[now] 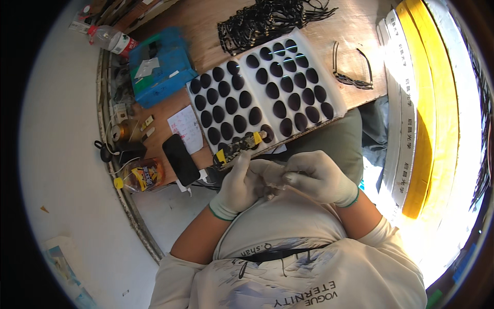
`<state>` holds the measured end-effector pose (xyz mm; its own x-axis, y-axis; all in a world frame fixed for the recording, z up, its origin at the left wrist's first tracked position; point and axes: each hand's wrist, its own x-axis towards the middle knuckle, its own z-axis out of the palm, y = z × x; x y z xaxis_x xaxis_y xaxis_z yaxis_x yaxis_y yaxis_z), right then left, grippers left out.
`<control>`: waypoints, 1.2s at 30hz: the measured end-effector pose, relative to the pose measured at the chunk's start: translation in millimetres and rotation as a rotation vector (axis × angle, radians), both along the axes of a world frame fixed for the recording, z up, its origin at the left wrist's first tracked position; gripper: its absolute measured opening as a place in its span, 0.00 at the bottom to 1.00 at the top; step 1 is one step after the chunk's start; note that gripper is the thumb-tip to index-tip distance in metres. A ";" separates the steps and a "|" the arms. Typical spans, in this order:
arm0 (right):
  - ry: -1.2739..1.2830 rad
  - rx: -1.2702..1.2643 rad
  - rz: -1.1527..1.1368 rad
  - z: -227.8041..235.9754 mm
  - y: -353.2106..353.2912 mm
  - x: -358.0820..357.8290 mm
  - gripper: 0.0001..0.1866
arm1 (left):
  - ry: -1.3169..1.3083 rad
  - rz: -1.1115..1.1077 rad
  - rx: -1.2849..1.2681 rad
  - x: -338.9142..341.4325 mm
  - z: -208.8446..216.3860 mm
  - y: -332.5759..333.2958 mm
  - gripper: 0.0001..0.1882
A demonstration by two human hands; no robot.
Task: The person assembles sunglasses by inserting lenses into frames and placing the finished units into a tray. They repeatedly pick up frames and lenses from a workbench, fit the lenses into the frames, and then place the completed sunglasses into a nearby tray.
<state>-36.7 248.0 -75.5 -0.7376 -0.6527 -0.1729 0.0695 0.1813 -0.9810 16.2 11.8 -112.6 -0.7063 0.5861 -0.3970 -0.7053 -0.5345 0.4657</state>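
My left hand (240,181) and my right hand (320,176), both in white gloves with green-edged cuffs, meet just in front of my belly. Their fingers are closed around something small and pale that I cannot make out. Just beyond them lies a white tray (250,77) holding rows of dark oval lenses (231,105). A yellow and black patterned tube (237,148) rests across the tray's near left edge, close to my left thumb. One lens beside the tube's tip is partly covered.
Behind the tray is a heap of dark glasses frames (267,23); a single pair of glasses (354,77) lies to its right. Leftward are a blue box (160,67), a phone (181,160), a written paper (185,129) and drink bottles (141,175). White and yellow stacks (411,108) stand at right.
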 end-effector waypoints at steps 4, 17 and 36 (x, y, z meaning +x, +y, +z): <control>-0.029 0.041 -0.010 -0.8 0.0 3.0 0.06 | -0.002 0.053 -0.125 -1.3 -4.2 4.6 0.24; -0.093 -0.038 -0.025 -2.6 1.4 4.6 0.07 | -0.172 0.090 -0.238 -7.2 -2.7 11.2 0.15; -0.036 0.169 -0.016 0.7 -1.6 1.8 0.10 | -0.040 -0.010 -0.190 -3.7 4.7 8.3 0.12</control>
<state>-34.9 246.4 -74.8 -0.7388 -0.6003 -0.3063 0.1087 0.3425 -0.9332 12.6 20.1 -108.0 -0.6822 0.5048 -0.5289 -0.7301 -0.4327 0.5288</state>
